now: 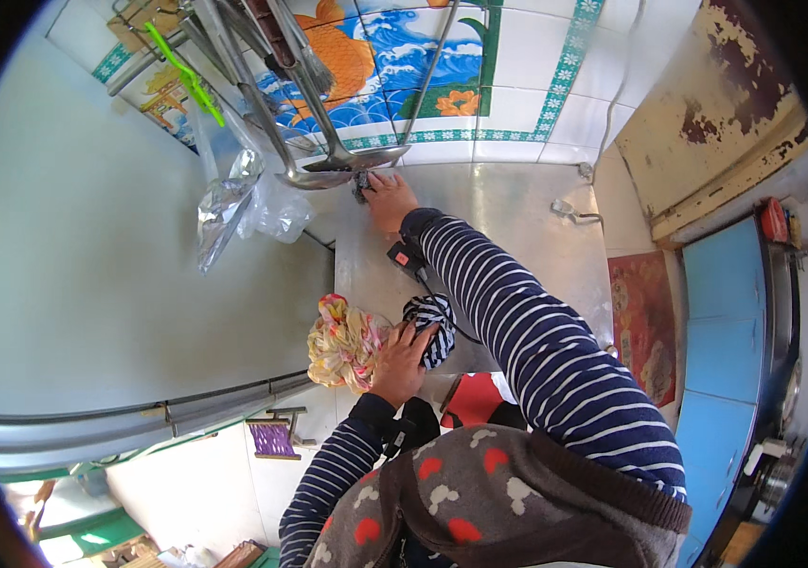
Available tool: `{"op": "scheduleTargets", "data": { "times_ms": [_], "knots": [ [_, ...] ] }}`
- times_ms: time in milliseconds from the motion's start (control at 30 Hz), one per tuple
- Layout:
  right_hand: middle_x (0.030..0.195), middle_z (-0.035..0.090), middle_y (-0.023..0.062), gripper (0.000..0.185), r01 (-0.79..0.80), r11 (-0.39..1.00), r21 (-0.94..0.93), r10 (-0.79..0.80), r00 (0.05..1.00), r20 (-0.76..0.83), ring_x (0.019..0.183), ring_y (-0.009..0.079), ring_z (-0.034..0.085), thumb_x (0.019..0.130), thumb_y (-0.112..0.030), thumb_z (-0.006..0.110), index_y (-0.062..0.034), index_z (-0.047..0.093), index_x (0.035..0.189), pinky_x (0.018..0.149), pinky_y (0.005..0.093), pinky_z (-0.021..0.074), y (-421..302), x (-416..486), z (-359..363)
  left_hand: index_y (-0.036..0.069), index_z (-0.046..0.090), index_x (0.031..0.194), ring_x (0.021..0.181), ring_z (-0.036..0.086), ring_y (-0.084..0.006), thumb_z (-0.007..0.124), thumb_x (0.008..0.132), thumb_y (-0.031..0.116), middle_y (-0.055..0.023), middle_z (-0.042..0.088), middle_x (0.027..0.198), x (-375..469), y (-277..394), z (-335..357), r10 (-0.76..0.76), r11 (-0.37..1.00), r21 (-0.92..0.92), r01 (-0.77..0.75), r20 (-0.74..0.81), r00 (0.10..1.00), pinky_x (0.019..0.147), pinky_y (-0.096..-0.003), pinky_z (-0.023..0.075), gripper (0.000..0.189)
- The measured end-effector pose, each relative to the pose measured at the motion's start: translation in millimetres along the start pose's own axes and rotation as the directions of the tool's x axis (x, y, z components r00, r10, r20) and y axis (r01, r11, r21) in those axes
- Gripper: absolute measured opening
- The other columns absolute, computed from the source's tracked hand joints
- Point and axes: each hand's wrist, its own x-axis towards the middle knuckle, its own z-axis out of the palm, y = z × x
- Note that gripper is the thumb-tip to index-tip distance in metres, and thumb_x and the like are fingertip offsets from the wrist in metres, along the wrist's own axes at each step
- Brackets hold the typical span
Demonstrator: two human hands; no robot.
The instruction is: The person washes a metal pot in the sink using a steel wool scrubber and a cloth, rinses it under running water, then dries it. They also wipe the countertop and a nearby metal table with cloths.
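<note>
My right hand [391,202] reaches to the far left part of a metal tabletop [517,248], its fingertips at a small dark scourer-like thing [361,186] under the hanging ladles. Whether the fingers grip it, I cannot tell. A black device with an orange label [404,257] and a cable lies by my right wrist, perhaps strapped to it. My left hand [401,362] rests with spread fingers on a black-and-white striped cloth [431,328] near the front edge. Beside it, at the left, is a crumpled yellow and pink flowered cloth [344,342].
Metal ladles [336,157] hang low from the tiled wall, with a green-handled tool [187,77] and plastic bags [279,209] further left. A cable plug [563,208] lies at the tabletop's back right. Blue cabinets [720,362] stand at the right, a large pale panel [141,248] at the left.
</note>
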Motion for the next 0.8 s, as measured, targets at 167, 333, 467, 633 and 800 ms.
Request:
{"op": "scheduleTargets", "data": {
  "times_ms": [167, 333, 467, 633, 800],
  "knots": [
    [0.168, 0.028, 0.0151, 0.055, -0.022, 0.996, -0.091, 0.019, 0.999, -0.033, 0.155, 0.029, 0.025, 0.098, -0.026, 0.047, -0.0111, 0.049, 0.151, 0.123, 0.0551, 0.0185, 31.8, -55.1, 6.8, 0.015, 0.051, 0.145, 0.131, 0.047, -0.0397, 0.067, 0.075, 0.006, -0.0181, 0.054, 0.135, 1.5, -4.0, 2.2, -0.027, 1.0, 0.008, 0.027, 0.054, 0.998, 0.109, -0.0497, 0.0406, 0.073],
    [0.155, 0.046, 0.0244, 0.031, 0.126, 0.86, 0.495, -0.038, 0.982, -0.185, 0.144, 0.0376, 0.043, 0.094, -0.029, 0.065, -0.0199, 0.074, 0.122, 0.117, 0.0473, 0.0346, 78.5, -122.2, -10.2, 0.015, 0.05, 0.146, 0.132, 0.045, -0.0409, 0.069, 0.074, 0.006, -0.0198, 0.052, 0.136, 1.6, -0.7, 3.1, -0.052, 0.998, 0.024, 0.05, 0.063, 0.997, 0.111, -0.0504, 0.0383, 0.074],
    [0.146, 0.055, 0.0232, 0.027, 0.139, 0.7, 0.7, 0.234, 0.882, -0.409, 0.132, 0.0418, 0.054, 0.091, -0.011, 0.063, -0.0133, 0.076, 0.115, 0.111, 0.0438, 0.0448, 144.2, -173.0, -44.4, 0.015, 0.048, 0.148, 0.135, 0.042, -0.0431, 0.081, 0.069, 0.006, -0.023, 0.048, 0.14, 1.7, 3.3, -0.1, -0.08, 0.995, -0.044, 0.086, 0.124, 0.989, 0.114, -0.0512, 0.0359, 0.086],
    [0.109, 0.067, 0.0169, 0.021, -0.519, 0.854, -0.021, 0.457, 0.769, -0.446, 0.11, 0.0336, 0.062, 0.084, -0.004, 0.06, -0.0069, 0.072, 0.102, 0.096, 0.0456, 0.0501, 238.3, -292.9, -55.4, 0.013, 0.048, 0.147, 0.134, 0.041, -0.0438, 0.082, 0.068, 0.006, -0.0223, 0.048, 0.138, 2.8, 8.1, -1.3, -0.109, 0.993, -0.018, 0.112, 0.145, 0.983, 0.112, -0.0506, 0.037, 0.087],
    [0.103, 0.069, 0.0127, 0.012, -0.504, 0.862, -0.053, 0.464, 0.827, -0.317, 0.103, 0.0324, 0.066, 0.087, -0.011, 0.064, -0.0088, 0.071, 0.097, 0.086, 0.0462, 0.0559, 295.6, -349.3, -27.1, 0.012, 0.049, 0.145, 0.13, 0.043, -0.044, 0.076, 0.067, -0.001, -0.0211, 0.051, 0.132, 4.3, 9.2, 0.4, -0.075, 0.997, -0.009, 0.076, 0.108, 0.991, 0.111, -0.0502, 0.0379, 0.083]
  ]
}}
